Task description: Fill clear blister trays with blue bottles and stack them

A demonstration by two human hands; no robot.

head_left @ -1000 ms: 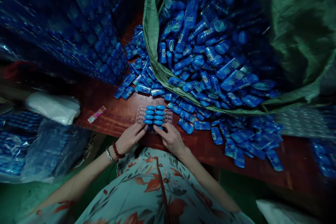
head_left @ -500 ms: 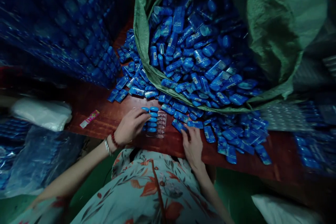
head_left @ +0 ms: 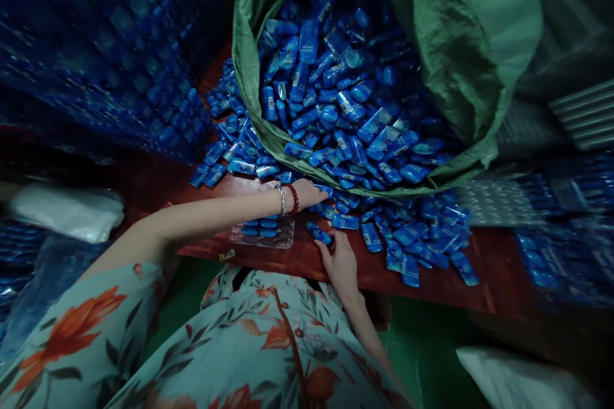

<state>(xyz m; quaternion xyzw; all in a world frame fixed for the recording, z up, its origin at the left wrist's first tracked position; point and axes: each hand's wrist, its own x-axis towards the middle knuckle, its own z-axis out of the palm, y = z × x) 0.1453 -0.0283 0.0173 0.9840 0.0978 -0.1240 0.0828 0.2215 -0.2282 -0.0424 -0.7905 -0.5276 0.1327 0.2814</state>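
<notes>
My left hand (head_left: 307,194) reaches across the front of the table to the edge of the loose pile, its fingers closed on a small blue wrapped container (head_left: 326,192). Just below and to the right, my right hand (head_left: 341,262) pinches another blue container (head_left: 318,234) by its right end, close over the tabletop. Under my left forearm lies a clear plastic tray (head_left: 283,236) with moulded hollows. Several blue containers (head_left: 266,225) sit in it in rows. My forearm hides the tray's far part.
A large green woven sack (head_left: 247,70) full of blue containers lies open at the back. Loose ones (head_left: 426,239) spread along its front on the red-brown table (head_left: 494,268). Stacked blue packs (head_left: 110,64) rise at left; empty clear trays (head_left: 499,201) lie at right.
My left hand has left the tray and moved right to the pile, closing on a container. My right hand has drawn a container slightly toward me and left. The view has shifted a little.
</notes>
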